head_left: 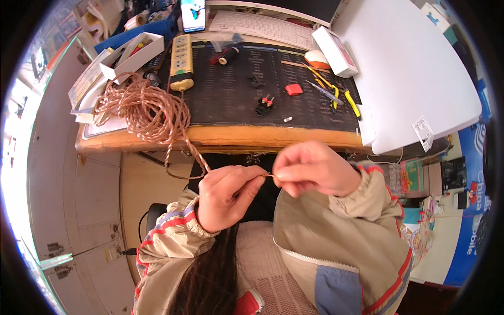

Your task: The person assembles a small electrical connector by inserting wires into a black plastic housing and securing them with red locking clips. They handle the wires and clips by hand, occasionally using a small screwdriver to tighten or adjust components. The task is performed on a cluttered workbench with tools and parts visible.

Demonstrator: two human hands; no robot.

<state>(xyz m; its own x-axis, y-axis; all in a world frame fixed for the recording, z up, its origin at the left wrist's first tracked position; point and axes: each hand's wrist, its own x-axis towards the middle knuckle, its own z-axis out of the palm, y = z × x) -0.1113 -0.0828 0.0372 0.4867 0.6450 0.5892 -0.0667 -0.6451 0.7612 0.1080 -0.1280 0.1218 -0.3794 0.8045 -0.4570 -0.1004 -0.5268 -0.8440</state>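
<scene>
A coil of copper-coloured twisted cable lies at the left of the table, and one length of it hangs over the front edge to my hands. My left hand is closed on this cable near its end. Fingertips of my right hand pinch the thin tip that sticks out between the two hands. Both hands are in front of the table edge, above my lap. On the mat beyond them are a small black plug part with metal pins, a red plastic piece and a small whitish piece.
A yellowish power strip stands beside the coil. Yellow-handled pliers, tweezers and a mouse lie at the right, near a white box. A keyboard and a lit phone are at the back.
</scene>
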